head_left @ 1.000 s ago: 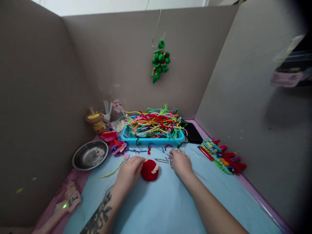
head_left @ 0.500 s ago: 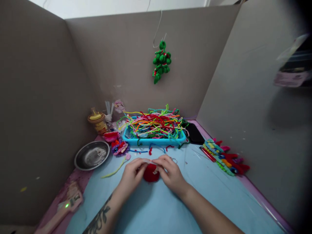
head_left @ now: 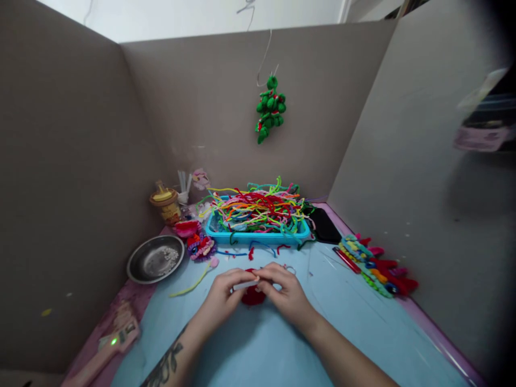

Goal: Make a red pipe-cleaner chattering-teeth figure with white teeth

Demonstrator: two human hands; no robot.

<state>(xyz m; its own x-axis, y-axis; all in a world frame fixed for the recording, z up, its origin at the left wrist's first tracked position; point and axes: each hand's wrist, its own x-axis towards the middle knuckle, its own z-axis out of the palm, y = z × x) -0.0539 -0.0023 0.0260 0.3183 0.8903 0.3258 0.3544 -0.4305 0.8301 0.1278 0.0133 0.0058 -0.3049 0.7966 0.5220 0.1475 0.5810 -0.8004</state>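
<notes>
My left hand [head_left: 223, 298] and my right hand [head_left: 284, 293] meet over a red fuzzy ball [head_left: 253, 295] on the light blue mat [head_left: 282, 344]. Both hands pinch a short pale strip [head_left: 245, 285] between their fingertips, just above the ball. The hands hide most of the ball. Small metal scissors [head_left: 288, 267] lie on the mat just behind my right hand.
A blue tray [head_left: 258, 234] heaped with coloured pipe cleaners stands behind. A metal bowl [head_left: 155, 259] sits left, a pink glue gun [head_left: 108, 344] front left, finished colourful pieces [head_left: 374, 266] right. Cardboard walls enclose the space; a green ornament [head_left: 269, 107] hangs on the back wall.
My right hand has left the scissors and come to the ball. Both hands now pinch the pale strip together over it.
</notes>
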